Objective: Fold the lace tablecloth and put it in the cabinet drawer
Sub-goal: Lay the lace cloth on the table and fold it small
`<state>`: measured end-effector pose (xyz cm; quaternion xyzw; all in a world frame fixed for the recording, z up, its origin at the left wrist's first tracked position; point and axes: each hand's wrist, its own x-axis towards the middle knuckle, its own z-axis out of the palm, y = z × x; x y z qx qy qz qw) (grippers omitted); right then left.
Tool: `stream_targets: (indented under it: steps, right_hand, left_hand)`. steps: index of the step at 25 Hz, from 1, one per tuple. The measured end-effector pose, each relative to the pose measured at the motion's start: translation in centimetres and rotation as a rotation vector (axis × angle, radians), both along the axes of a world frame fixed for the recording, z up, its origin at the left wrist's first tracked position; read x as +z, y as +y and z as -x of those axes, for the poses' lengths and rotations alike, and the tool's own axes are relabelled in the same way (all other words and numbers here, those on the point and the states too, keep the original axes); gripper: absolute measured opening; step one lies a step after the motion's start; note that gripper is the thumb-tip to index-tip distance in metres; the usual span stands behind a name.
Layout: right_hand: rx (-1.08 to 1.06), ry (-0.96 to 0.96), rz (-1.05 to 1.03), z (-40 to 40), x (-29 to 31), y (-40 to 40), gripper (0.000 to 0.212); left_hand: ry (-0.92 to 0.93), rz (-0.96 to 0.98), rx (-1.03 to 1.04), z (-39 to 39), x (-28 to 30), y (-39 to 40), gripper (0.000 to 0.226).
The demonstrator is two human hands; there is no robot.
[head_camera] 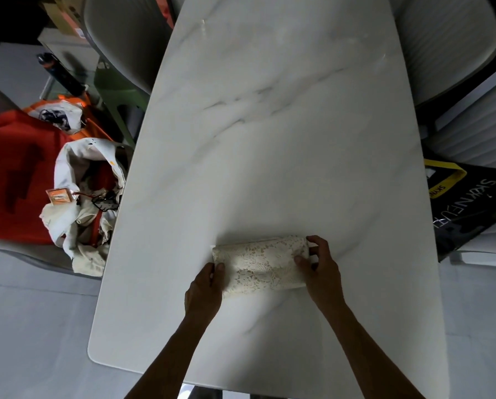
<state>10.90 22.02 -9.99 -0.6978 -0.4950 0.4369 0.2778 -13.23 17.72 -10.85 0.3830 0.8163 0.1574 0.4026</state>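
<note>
The cream lace tablecloth [262, 263] lies folded into a small thick rectangle on the white marble table [269, 139], near its front half. My left hand [205, 289] grips the bundle's near left corner, with thumb and fingers curled on the lace. At the right end, my right hand [320, 269] pinches the folded layers between fingers and thumb. No cabinet or drawer is in view.
Left of the table lie a red cloth [19, 180] and a heap of cream fabric bags [88, 203] on a seat. Two grey chairs [125, 38] stand at the far end. A black printed bag [471, 205] lies to the right.
</note>
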Motion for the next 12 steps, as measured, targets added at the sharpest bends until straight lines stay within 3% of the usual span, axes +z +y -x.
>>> stream_targets:
  steps: [2,3,5,7,9,12]
  right_hand:
    - [-0.051,-0.085,0.024,0.6,0.3,0.0,0.035]
    - [-0.028,-0.260,-0.047,0.9,0.5,-0.1,0.033]
    - [0.186,-0.643,-0.377,2.2,0.3,-1.0,0.030]
    - [0.521,-0.712,-0.558,4.4,-0.5,-1.9,0.040]
    - [0.656,-0.741,-0.455,6.2,-1.4,-1.5,0.049]
    - [0.658,-0.819,-0.279,7.4,-2.4,-0.5,0.057]
  left_hand:
    - [0.023,0.016,-0.004,0.0,0.0,0.4,0.043]
    - [0.038,0.022,-0.009,0.0,-0.1,0.5,0.044]
    - [0.073,0.014,-0.045,-0.1,-0.2,0.5,0.043]
    - [0.087,-0.002,-0.066,-0.2,-0.2,0.7,0.042]
    - [0.097,-0.010,-0.049,-0.3,-0.1,1.0,0.045]
    - [0.161,-0.051,0.053,-0.5,0.2,1.2,0.037]
